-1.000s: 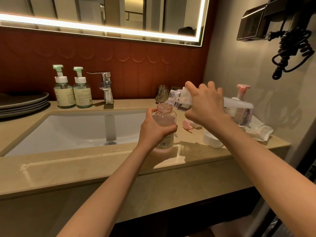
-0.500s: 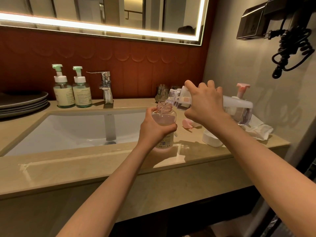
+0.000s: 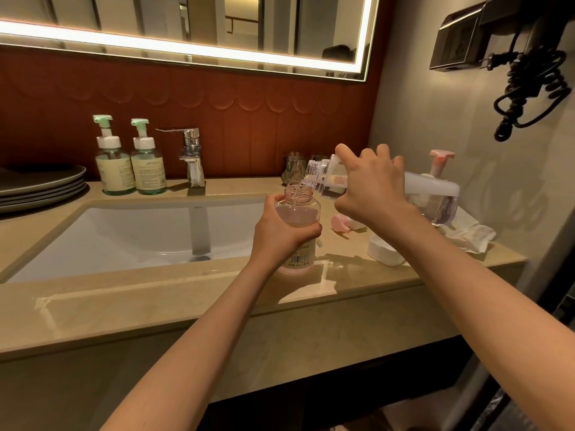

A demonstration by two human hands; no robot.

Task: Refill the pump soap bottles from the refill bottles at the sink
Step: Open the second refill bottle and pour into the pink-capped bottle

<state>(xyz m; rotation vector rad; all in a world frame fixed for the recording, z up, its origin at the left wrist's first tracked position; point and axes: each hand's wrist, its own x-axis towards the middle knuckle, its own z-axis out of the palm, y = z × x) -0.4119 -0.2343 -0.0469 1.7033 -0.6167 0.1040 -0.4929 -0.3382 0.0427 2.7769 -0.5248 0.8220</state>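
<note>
While right hand [image 3: 373,188] is still gripping the pouring refill bottle [image 3: 432,192] at 3 o'clock, left hand [image 3: 280,237] is clasping the soap bottle [image 3: 299,213].

You face a beige stone bench [image 3: 155,306] with a white basin [image 3: 124,234] sunk into it. Behind it a rust-red scalloped wall panel [image 3: 249,98] rises to a mirror [image 3: 217,23] edged with a bright light strip [image 3: 155,46]. On your right, a pale wall [image 3: 420,119] carries a socket [image 3: 457,45] and a coiled black cord [image 3: 515,85].
</note>
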